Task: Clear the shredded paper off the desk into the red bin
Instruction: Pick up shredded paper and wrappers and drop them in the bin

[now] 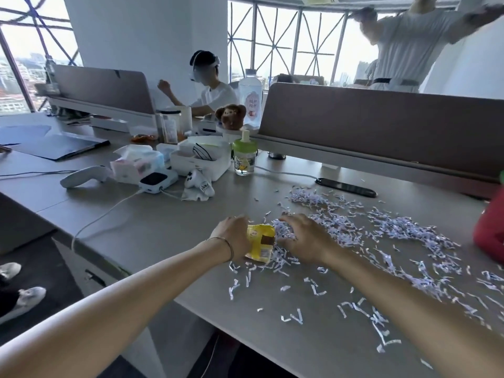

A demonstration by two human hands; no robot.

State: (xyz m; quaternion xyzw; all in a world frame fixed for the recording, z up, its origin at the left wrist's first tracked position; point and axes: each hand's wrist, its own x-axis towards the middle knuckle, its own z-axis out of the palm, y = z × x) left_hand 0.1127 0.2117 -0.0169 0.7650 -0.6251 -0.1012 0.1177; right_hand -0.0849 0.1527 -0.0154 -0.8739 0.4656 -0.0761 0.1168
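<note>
The left hand (231, 236) lies knuckles-up on the desk (152, 222), fingers curled against a yellow wrapper (260, 242) at the near left edge of the shredded paper (354, 230); it seems to grip the wrapper, though the fingertips are hidden. The right hand (305, 238) rests just right of the wrapper, palm down with fingers spread and only loosely bent over a small heap of shreds, pressing on it rather than closing round anything.

The shredded paper spreads as a wide band whose long axis runs from the hands away to the right, toward the red bin (488, 230), which shows only as a red shape at the right edge of the view. Thicker patches lie mid-desk and farther back near a dark phone (346, 187); thin loose strips, pointing every way, trail toward the near edge of the desk.

Left of the paper stand a green-capped bottle (244, 155), a white organiser box (201, 159), a tissue pack (136, 162), a white charger (158, 182) with its cable, and a white controller (84, 175). A grey partition (381, 126) closes the far side. Nothing stands between the hands and the bin but the paper itself.
</note>
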